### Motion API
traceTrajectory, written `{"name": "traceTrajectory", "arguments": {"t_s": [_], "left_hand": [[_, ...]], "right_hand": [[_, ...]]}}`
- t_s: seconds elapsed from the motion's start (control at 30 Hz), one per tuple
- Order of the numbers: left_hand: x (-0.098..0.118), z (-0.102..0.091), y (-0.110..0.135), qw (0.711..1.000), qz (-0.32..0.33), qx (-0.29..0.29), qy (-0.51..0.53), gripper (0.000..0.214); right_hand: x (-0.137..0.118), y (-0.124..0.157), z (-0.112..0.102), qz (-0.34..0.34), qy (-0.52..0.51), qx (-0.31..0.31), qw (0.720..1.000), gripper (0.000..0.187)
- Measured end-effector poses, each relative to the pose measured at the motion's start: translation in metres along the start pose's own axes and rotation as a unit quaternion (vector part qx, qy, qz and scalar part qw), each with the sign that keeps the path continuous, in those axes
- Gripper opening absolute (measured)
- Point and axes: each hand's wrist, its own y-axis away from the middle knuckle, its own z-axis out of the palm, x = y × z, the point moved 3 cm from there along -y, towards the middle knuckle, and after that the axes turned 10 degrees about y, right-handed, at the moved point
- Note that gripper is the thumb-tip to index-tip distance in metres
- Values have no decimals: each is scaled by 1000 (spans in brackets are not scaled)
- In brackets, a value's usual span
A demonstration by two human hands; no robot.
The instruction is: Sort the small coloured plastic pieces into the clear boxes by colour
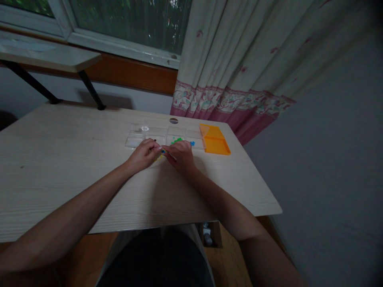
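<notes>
Spanning most of my remote view, the pale wood-grained desk carries everything at work near its far edge. Set there, toward the far right corner, is a clear compartmented box, and just beside it, nearer the desk's right edge, an open orange case. At the clear box's near side I see the right hand, fingers curled and closed, and the left hand, likewise curled, their fingertips meeting on one small multicoloured object. It shows yellow, blue and dark patches, held just in front of the box; its exact form is too small to tell. A slender pale strip runs along the right fingers. Green pieces and fewer blue pieces lie beyond the right hand; yellow bits show just below the left fingers.
</notes>
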Motion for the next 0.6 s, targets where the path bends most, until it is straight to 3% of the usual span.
{"name": "traceTrajectory", "arguments": {"t_s": [0.37,0.5,0.6], "left_hand": [[8,2,0,999,2,-23,23,33],[5,-9,0,999,22,4,-49,32],[1,-28,0,985,43,21,-165,33]], "right_hand": [[-5,1,-5,5,-26,18,999,28],[6,3,-2,11,-22,26,999,27],[31,6,1,70,-6,37,997,25]]}}
